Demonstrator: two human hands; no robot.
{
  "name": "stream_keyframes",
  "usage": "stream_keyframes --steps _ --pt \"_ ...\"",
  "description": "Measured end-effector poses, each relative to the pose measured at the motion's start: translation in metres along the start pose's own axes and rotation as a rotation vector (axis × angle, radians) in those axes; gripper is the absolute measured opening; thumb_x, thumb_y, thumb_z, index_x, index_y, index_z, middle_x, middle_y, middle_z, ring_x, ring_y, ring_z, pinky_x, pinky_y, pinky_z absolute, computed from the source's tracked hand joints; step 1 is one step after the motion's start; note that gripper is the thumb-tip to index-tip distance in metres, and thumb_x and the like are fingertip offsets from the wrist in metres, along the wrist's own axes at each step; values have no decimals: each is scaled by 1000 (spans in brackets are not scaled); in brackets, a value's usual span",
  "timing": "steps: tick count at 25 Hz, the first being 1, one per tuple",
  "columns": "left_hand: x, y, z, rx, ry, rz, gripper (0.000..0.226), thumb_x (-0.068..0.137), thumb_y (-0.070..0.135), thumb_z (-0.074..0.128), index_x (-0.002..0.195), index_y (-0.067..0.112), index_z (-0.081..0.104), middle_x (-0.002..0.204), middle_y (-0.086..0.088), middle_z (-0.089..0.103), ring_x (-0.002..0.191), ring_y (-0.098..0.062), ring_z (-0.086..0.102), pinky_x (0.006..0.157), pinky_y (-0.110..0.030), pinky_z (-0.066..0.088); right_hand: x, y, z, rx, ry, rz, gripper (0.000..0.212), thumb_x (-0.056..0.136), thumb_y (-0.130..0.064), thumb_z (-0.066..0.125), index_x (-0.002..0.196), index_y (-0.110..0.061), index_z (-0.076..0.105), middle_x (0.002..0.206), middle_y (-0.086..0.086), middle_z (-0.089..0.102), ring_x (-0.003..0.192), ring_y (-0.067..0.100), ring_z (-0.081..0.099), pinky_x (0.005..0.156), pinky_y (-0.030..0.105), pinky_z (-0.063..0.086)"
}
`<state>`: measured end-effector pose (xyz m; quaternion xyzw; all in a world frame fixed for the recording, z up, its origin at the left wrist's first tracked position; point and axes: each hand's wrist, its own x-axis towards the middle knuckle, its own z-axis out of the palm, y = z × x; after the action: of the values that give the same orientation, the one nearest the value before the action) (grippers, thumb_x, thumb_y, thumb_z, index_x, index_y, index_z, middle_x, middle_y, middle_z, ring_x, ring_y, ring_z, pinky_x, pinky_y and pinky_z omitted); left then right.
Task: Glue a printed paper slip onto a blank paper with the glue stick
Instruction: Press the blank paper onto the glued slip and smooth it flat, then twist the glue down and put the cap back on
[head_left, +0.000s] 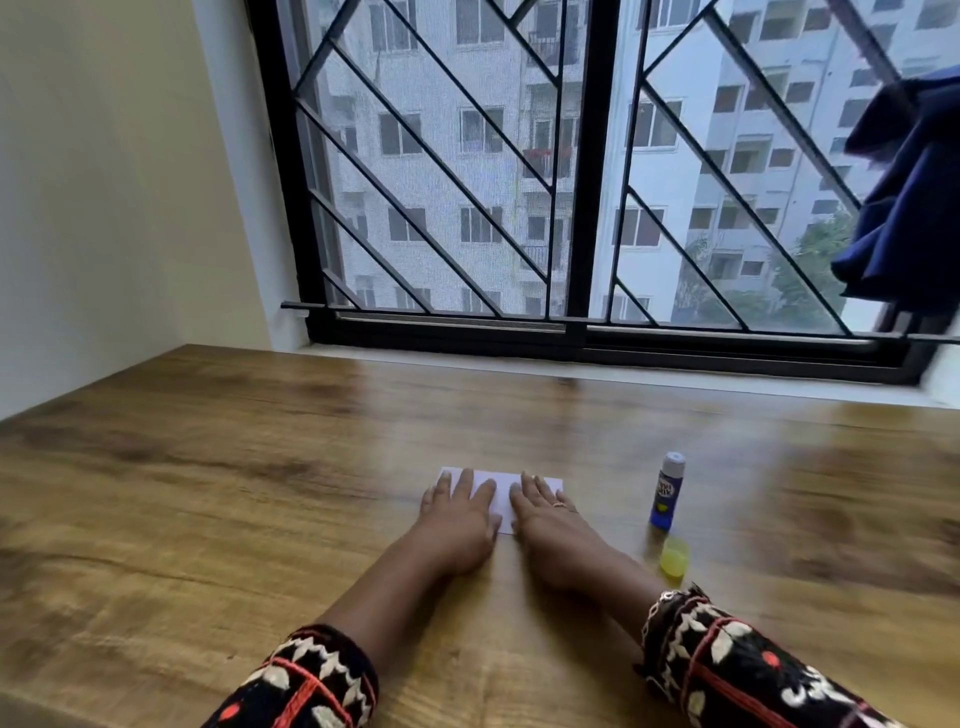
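Both hands flat, palms down, on a white paper (501, 491) lying on the wooden table (208, 467); left hand (460, 512) covers the paper's left part, fingers loosely spread and extended, pinching nothing; right hand (545, 512) covers the right part, fingers also extended and slightly apart, ring visible on one finger; the two hands sit just beside each other, a narrow strip of paper showing between them; cannot tell whether the printed slip is under the hands or which sheet this is, no print visible on the exposed white areas; paper's far edge and both far corners stick out past the fingertips; glue stick (666, 491) stands upright on the table right of the right hand, near but not touching, blue body with a label, pale top, uncapped; its yellow cap (674, 557) lies on the table just nearer the person than the stick, beside the right wrist; both forearms bare, patterned black sleeves (311, 680) with red and white embroidery at the bottom edge; barred window (571, 182) behind the table, apartment blocks outside; dark blue cloth (909, 208) hanging at the right side of the window.
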<state>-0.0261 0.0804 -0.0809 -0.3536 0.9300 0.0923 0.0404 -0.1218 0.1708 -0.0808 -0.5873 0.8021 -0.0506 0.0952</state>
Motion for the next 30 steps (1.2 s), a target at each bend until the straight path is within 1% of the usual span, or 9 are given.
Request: stream_keyframes --steps 3,8,12,15,18,20,22,25,30 --pt "-6 5 2 21 -39 -49 58 98 41 16 148 22 -7 155 -14 -19 142 -32 -20 116 -44 -10 2 -4 1 -12 -5 79 56 96 -16 22 141 3 -5 153 22 -11 143 30 -10 117 39 -3" --pt "-9 4 5 15 -51 -90 58 97 45 14 147 27 -11 154 -16 -22 142 -28 -22 116 -43 -11 -5 -8 -2 -12 -48 120 57 97 -21 22 140 6 -3 152 26 -10 143 34 -9 117 40 -1" --pt "-10 6 1 29 -58 -117 61 97 46 16 146 24 -13 155 -18 -18 143 -29 -18 116 -47 -10 -31 -5 -11 -14 -24 46 60 96 -26 31 141 4 5 154 25 0 144 32 1 117 38 5" --pt "-11 11 -8 17 -32 -146 66 97 44 22 145 20 -17 156 -17 -13 144 -31 -11 114 -52 -7 -65 6 -26 28 97 -87 54 94 -25 39 141 -5 20 156 14 9 144 23 7 116 31 7" --pt "-11 29 -11 -106 156 -83 59 99 39 23 148 16 0 159 -8 -3 146 -27 -4 115 -50 -4 -104 28 -46 112 177 -148 56 91 -19 47 142 -16 22 156 -1 14 143 12 10 114 23 9" --pt "-10 50 -12 -280 342 31 57 96 39 37 144 11 23 156 -8 20 144 -22 13 116 -42 4 -125 47 -58 124 231 -131 60 90 -16 50 142 -22 22 155 -8 19 142 8 16 111 19 13" --pt "-10 78 -13 -564 454 138 55 87 37 56 134 10 44 142 -7 45 135 -23 34 111 -35 23 -138 63 -66 123 294 -101 58 88 -15 53 140 -25 28 152 -10 26 138 9 26 109 19 21" --pt "-10 118 -11 -918 405 204 52 76 27 72 121 6 56 126 -9 60 119 -20 53 95 -27 41 -148 84 -75 176 403 -60 52 86 -12 55 134 -26 40 143 -6 43 130 12 42 101 19 33" --pt "0 153 -2 -1060 311 204 40 72 19 76 107 6 63 104 -9 67 100 -19 60 89 -28 48 -150 111 -81 263 518 21 41 85 -9 56 124 -21 53 131 -4 57 121 12 50 88 10 31"
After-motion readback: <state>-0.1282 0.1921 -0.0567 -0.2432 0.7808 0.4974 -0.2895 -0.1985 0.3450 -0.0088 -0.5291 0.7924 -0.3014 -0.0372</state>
